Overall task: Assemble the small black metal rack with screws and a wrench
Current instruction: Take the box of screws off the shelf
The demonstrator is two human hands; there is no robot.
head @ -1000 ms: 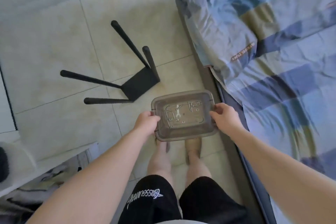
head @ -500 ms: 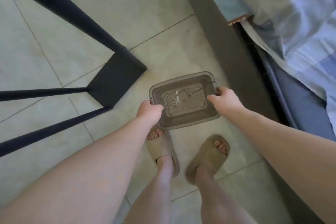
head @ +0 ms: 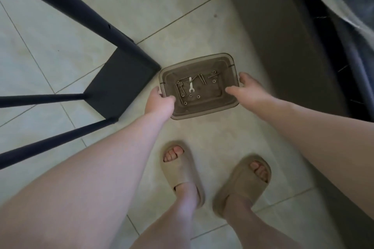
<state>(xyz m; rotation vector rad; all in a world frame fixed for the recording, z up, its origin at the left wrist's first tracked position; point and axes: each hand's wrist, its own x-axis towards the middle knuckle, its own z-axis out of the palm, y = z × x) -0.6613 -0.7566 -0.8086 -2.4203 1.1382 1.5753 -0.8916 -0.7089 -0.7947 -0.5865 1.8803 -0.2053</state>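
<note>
Tray (head: 202, 110) lower than before, just beside rack (head: 121, 85), between hands (head: 159, 104) (head: 250, 91)

I see pale floor tiles (head: 182, 6). The black rack (head: 119, 85) lies legs-out on them at left; tan slippers (head: 182, 172) stand toward the right edge. Whether the brown tray (head: 202, 112) rests on them, I cannot tell.

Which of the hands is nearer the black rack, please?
Left. The left hand grips the tray beside the rack; the right hand holds the tray's opposite rim, farther away.
</note>
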